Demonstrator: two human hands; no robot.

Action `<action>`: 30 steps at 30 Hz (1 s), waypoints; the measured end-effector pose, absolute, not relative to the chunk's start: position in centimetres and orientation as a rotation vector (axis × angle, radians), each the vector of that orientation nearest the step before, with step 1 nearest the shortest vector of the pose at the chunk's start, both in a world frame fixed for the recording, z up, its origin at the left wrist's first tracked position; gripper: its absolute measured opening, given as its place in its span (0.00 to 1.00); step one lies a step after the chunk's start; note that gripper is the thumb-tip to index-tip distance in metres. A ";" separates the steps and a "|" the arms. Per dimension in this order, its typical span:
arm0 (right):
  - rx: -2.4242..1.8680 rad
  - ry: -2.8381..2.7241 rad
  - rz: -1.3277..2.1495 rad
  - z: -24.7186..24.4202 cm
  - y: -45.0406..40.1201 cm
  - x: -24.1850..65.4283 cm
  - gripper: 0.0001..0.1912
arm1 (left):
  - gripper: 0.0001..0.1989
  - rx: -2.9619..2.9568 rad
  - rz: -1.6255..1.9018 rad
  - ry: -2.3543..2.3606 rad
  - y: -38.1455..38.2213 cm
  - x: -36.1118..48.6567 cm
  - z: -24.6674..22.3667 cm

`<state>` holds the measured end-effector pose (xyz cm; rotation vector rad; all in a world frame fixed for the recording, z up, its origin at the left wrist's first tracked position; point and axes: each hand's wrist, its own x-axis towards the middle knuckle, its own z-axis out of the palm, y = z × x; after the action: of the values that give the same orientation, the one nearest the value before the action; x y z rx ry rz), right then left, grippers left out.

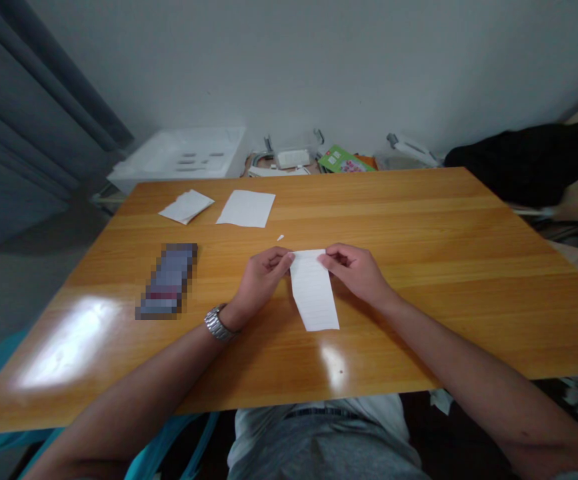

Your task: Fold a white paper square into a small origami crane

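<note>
1. Left grip [263, 277] pinches the far-left corner of a ruled paper strip [315, 293]; right grip [361, 273] pinches its far-right corner.
2. The strip is mid-surface [419, 227], its free end toward the near edge; light, even finger pressure and matched edges should prevent skewed creases.
3. Toward the far-left corner lie folded paper [187, 206] and a white sheet [249, 209].
4. Beyond the far edge, a green booklet's [336, 159] print is unreadable.
</note>
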<state>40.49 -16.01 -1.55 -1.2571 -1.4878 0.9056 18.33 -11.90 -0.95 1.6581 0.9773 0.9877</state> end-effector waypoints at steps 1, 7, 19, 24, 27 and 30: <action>-1.249 -1.485 0.924 -1.6 -16.0 40.5 0.15 | 0.16 1.661 0.994 0.974 -11.9 18.3 -1.0; -1.268 -1.538 1.014 -1.8 -15.8 40.7 0.20 | 0.17 1.707 0.937 0.964 -12.1 18.2 -0.7; -1.319 -1.399 0.915 -1.5 -15.7 40.7 0.21 | 0.18 1.508 0.778 0.901 -12.2 18.6 -1.3; -1.312 -1.433 0.953 -2.0 -15.5 40.9 0.21 | 0.18 1.569 0.775 0.925 -12.1 18.4 -1.1; -1.282 -1.462 1.027 -2.4 -15.4 41.0 0.20 | 0.18 1.650 0.751 0.941 -11.9 18.2 -1.0; -1.286 -1.495 1.040 -2.5 -15.4 41.1 0.21 | 0.18 1.668 0.745 0.939 -11.9 18.2 -1.0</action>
<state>41.07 -15.36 -2.55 -1.2856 -1.4948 1.0399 18.20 -11.90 -0.98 1.6675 0.9386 0.7452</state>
